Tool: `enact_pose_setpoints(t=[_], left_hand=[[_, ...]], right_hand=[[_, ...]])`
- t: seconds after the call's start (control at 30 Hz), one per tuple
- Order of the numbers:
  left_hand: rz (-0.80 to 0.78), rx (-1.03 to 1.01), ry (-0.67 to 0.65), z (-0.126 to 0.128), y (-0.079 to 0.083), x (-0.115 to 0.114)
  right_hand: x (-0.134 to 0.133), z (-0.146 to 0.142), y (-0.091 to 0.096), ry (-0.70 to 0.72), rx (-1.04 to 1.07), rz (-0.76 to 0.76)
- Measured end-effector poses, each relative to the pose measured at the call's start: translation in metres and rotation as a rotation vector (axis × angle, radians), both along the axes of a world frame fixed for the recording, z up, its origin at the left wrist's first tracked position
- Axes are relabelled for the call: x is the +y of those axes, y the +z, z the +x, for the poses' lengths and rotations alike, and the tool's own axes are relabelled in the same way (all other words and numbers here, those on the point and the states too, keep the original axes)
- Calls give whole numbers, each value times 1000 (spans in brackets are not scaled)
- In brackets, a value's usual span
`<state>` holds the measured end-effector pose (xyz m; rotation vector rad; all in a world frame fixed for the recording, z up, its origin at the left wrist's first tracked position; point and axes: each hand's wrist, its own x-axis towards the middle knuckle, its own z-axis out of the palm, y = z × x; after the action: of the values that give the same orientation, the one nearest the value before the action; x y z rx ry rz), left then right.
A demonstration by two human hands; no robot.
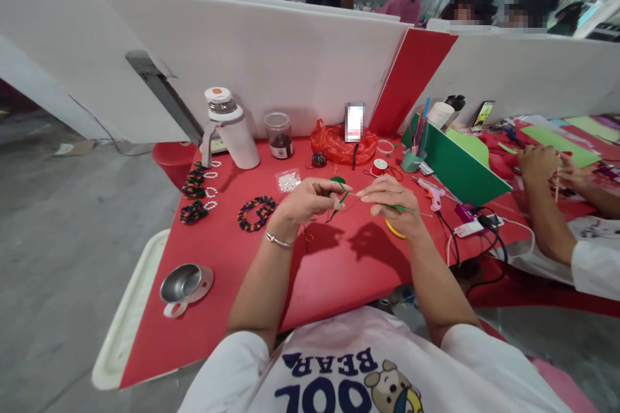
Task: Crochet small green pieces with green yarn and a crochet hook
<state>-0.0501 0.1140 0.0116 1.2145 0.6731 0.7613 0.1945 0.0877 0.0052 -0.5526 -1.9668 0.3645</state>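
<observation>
Above the middle of the red table, my left hand [314,199] pinches a loop of green yarn [344,197] between thumb and fingers. Close beside it, my right hand [392,201] grips a slim crochet hook [400,207] with a green grip. One thin end points toward the yarn, while the other sticks out past my palm. Whether the hook's tip sits inside the loop is too small to tell. Left of my left hand lies a dark multicoloured braided ring [256,213]. A bag of white beads [289,181] rests just behind that hand.
A metal cup [186,284] stands at front left, a white thermos [235,132] and a jar [279,135] behind. Several beaded yarn pieces [194,190] line the left edge. On the right are a pink glue gun [431,195], a power strip [479,226] and a co-worker's hands [545,164].
</observation>
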Motion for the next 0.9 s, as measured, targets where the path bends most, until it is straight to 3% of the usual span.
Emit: enact_pose_setpoints(t=[0.1, 0.2, 0.37, 0.47, 0.57, 0.63, 0.77, 0.9], left_hand=[[33, 58, -10, -7, 2, 0], [58, 91, -38, -9, 2, 0], [135, 7, 66, 11, -4, -5], [196, -77, 244, 33, -8, -11], [208, -88, 392, 48, -11, -15], [178, -120, 410, 50, -12, -15], [105, -166, 299, 41, -11, -11], [61, -117, 139, 25, -6, -7]], right_hand=[[1, 8, 14, 76, -81, -19], [1, 11, 18, 105, -74, -149], [-3, -13, -12, 30, 273, -327], [-10, -41, -35, -264, 406, -270], [-16, -59, -46, -556, 332, 15], [-17, -63, -46, -617, 261, 188], [-10, -55, -40, -520, 264, 286], [-3, -30, -28, -265, 190, 103]])
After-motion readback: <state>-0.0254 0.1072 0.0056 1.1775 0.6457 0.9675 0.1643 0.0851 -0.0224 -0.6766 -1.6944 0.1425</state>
